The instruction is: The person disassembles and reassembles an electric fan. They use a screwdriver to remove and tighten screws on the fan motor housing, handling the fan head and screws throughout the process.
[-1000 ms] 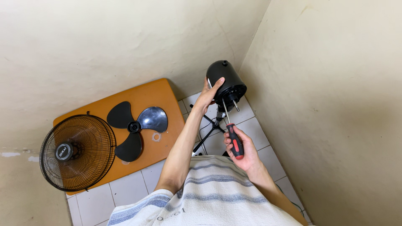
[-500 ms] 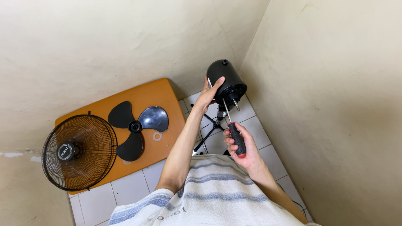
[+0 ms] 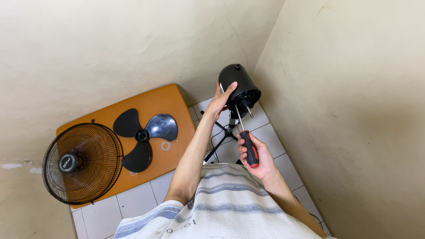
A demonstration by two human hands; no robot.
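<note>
A black fan motor housing (image 3: 239, 84) stands on a stand in the corner, its shaft pointing toward me. My left hand (image 3: 221, 101) rests flat against the housing's left side, steadying it. My right hand (image 3: 256, 156) grips a screwdriver (image 3: 249, 146) with a red and black handle. Its metal shank runs up to the front face of the motor housing.
An orange board (image 3: 155, 101) lies on the white tiled floor (image 3: 137, 199). On it rest a black three-bladed fan propeller (image 3: 144, 135) and a black wire fan guard (image 3: 82, 163). The fan's black stand legs (image 3: 221, 137) spread below the motor. Beige walls close in at back and right.
Both hands stay in nearly the same place; the screwdriver has turned or shifted slightly in my right hand. The view has moved a little.
</note>
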